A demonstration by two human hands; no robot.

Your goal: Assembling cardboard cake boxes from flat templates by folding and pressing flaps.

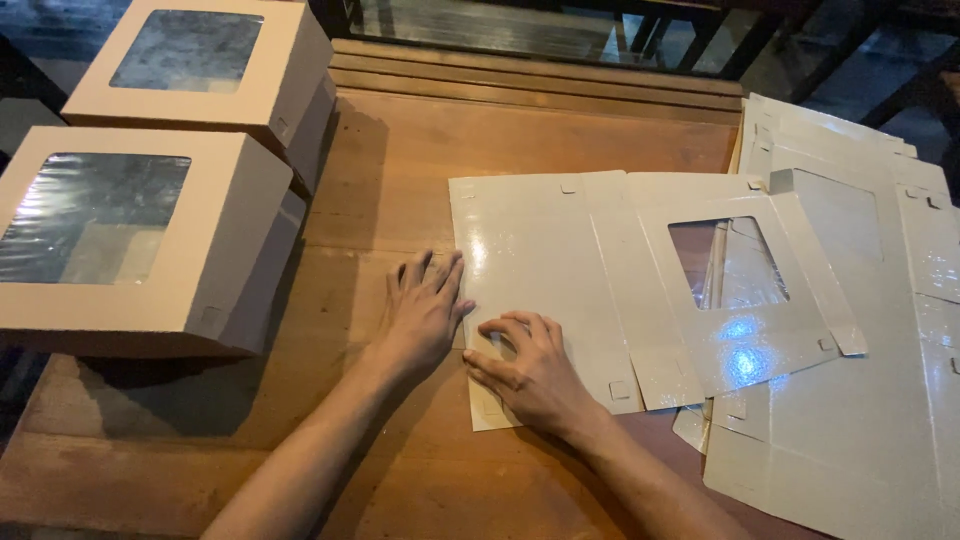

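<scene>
Left hand [425, 305] flat, fingers spread, pressing left edge of unfolded window-box blank [560, 270] mid-bench; right hand [530, 375] curled, fingertips on blank's near corner, gripping nothing; two assembled window boxes [150, 240] at wooden bench [400, 150] left edge; stack of flat blanks [860, 400] at right edge.

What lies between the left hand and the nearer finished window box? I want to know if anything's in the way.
Only bare wooden table, in the head view, separates the left hand from the nearer window box.

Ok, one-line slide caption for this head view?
Left hand and right hand press a flat windowed box blank on a wooden table, beside two assembled window boxes.
</scene>
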